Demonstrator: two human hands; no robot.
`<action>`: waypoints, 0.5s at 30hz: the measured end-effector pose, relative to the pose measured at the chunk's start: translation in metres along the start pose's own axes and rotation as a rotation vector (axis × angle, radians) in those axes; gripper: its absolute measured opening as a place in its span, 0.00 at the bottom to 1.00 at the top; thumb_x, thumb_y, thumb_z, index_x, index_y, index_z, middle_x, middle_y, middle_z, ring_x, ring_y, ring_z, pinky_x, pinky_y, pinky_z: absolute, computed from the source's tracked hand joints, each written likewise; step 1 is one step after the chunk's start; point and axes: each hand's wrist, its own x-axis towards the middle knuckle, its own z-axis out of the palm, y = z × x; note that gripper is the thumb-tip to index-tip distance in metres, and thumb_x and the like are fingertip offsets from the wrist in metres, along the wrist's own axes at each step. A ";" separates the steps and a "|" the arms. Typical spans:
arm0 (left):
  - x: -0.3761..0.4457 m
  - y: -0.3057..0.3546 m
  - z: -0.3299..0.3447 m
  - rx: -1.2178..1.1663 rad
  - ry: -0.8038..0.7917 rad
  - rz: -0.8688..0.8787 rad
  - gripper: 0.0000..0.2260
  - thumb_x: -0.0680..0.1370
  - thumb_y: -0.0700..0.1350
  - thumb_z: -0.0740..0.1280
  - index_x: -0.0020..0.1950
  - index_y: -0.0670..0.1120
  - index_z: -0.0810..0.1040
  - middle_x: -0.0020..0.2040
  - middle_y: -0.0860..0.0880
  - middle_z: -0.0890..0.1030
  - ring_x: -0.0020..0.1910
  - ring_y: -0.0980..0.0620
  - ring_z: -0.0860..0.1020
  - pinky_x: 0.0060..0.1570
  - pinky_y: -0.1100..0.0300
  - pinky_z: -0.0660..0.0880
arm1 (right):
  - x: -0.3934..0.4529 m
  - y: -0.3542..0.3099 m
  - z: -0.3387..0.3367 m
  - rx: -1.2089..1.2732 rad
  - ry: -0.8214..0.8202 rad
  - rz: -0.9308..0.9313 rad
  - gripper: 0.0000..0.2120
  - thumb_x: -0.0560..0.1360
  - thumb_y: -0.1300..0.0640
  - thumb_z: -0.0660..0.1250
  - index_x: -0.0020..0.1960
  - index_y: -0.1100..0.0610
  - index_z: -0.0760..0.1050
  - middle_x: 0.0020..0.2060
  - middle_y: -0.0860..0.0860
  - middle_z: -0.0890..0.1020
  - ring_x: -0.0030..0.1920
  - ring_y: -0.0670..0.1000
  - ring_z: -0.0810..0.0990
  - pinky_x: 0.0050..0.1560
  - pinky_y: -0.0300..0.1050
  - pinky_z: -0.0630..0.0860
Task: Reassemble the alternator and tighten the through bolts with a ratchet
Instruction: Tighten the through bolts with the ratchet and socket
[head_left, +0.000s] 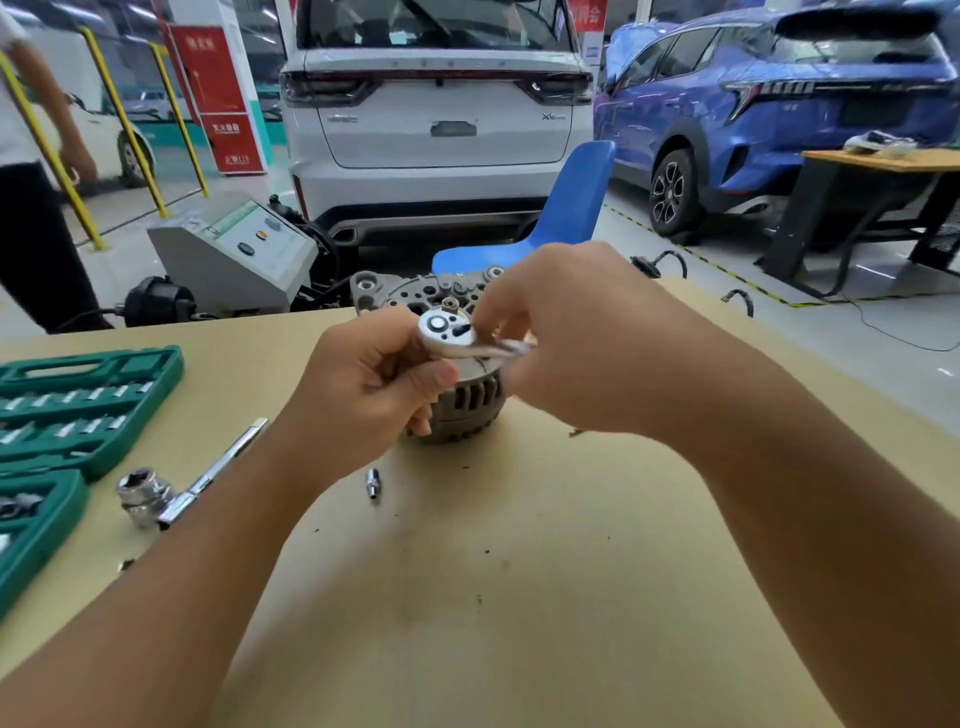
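The left hand (369, 384) is gripping the alternator (467, 400), which is standing on the table (519, 571). The ratchet (448, 335) head is sitting on top, its handle running rightward into the right hand (561, 332), whose fingers are curling around it.

Both hands hide most of the alternator (470, 402); the ratchet (448, 332) handle blurs under the right hand (582, 338); socket case (62, 415) cropped at the bench's left edge.

- A car repair workshop: a white SUV (434, 119) and a blue SUV (779, 109) stand parked on the painted floor.
- A green socket set case (78, 410) lies at the workbench's (519, 597) left edge.
- Yellow lift posts (122, 114) rise behind.
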 end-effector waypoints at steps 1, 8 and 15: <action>0.000 -0.001 0.000 0.004 -0.017 0.001 0.03 0.79 0.39 0.70 0.50 0.39 0.81 0.38 0.47 0.79 0.28 0.49 0.80 0.28 0.53 0.79 | 0.000 0.000 0.002 -0.147 0.066 0.007 0.14 0.71 0.60 0.66 0.53 0.47 0.82 0.42 0.50 0.81 0.43 0.54 0.77 0.45 0.49 0.74; -0.004 -0.008 0.004 0.014 0.037 0.040 0.10 0.77 0.47 0.71 0.46 0.40 0.82 0.38 0.42 0.80 0.32 0.41 0.78 0.31 0.43 0.75 | -0.009 -0.010 0.000 0.400 -0.266 -0.032 0.08 0.70 0.53 0.75 0.38 0.57 0.82 0.25 0.50 0.80 0.24 0.48 0.78 0.23 0.37 0.71; -0.002 -0.010 0.003 0.023 0.006 0.012 0.10 0.80 0.51 0.69 0.51 0.45 0.84 0.40 0.46 0.79 0.27 0.49 0.80 0.24 0.49 0.78 | -0.006 -0.006 0.000 -0.129 0.119 -0.019 0.09 0.72 0.56 0.68 0.51 0.47 0.79 0.40 0.48 0.76 0.40 0.55 0.77 0.38 0.47 0.71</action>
